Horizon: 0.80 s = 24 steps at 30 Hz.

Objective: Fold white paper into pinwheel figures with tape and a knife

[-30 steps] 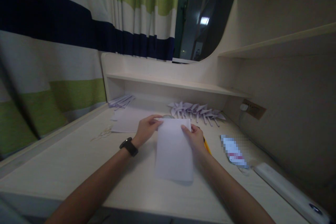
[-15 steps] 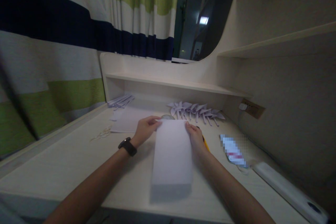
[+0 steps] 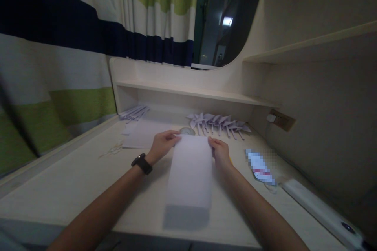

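Note:
A long white sheet of paper [image 3: 191, 172] stretches between my hands, its near end bending down close to the desk's front edge. My left hand [image 3: 163, 144], with a dark watch on the wrist, pinches the far left corner. At the far right corner, the thumb and fingers of my right hand [image 3: 220, 151] are closed on the same sheet. Just beyond the paper's far edge lies a round greyish disc [image 3: 187, 131], partly covered. A bit of something yellow [image 3: 231, 160] shows beside my right hand, mostly hidden by it.
Several paper pinwheels [image 3: 219, 122] lie in a row at the back. White sheets [image 3: 144, 131] and a bundle of paper strips [image 3: 134, 113] are at the back left, near small thin sticks [image 3: 113, 149]. A phone [image 3: 260, 168] and a long white bar [image 3: 318, 208] lie right.
The near end of the paper has swung slightly left. My right hand now covers more of the yellow object. Both hands still hold the far corners.

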Each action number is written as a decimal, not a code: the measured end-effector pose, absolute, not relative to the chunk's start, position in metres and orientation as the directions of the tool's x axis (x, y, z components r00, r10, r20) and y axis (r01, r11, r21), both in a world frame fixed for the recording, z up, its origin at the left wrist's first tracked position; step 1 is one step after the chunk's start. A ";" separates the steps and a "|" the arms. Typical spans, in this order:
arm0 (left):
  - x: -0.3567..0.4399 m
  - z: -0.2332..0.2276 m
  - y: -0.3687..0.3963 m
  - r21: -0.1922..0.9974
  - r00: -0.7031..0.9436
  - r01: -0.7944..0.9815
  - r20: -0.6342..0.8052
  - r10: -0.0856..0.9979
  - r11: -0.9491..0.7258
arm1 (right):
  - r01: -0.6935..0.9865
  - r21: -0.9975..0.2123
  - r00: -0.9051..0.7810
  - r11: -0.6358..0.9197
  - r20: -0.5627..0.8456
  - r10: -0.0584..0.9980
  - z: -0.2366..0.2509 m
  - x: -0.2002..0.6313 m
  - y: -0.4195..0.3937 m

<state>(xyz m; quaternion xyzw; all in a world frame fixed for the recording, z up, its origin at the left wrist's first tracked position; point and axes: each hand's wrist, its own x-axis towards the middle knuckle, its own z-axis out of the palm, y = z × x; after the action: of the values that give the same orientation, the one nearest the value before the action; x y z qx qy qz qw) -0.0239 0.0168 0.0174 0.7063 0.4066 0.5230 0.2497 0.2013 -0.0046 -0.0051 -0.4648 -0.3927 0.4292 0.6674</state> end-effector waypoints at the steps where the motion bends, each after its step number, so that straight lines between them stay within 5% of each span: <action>1: -0.024 0.017 0.016 0.774 0.119 0.320 0.540 0.833 -0.547 | -0.193 -0.958 0.336 0.210 0.137 0.932 -0.005 0.201 -0.005; 9: -0.025 0.014 0.021 0.796 0.009 0.341 0.529 0.849 -0.500 | -0.134 -0.991 0.194 0.000 -0.026 0.981 -0.003 0.196 -0.012; 16: -0.029 0.013 0.025 0.797 -0.023 0.371 0.520 0.854 -0.476 | -0.111 -0.991 0.081 -0.073 -0.083 0.993 -0.010 0.203 -0.006; 24: -0.027 0.012 0.030 0.894 -0.052 0.210 0.416 0.908 -0.397 | -0.145 -0.987 -0.010 -0.072 -0.071 0.997 -0.014 0.208 -0.003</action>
<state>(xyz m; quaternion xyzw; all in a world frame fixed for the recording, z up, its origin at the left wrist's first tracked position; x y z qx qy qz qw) -0.0272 0.0298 0.0120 0.6153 0.4541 0.5656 0.3088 0.2084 -0.0030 -0.0139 -0.4788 -0.4453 0.5538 0.5155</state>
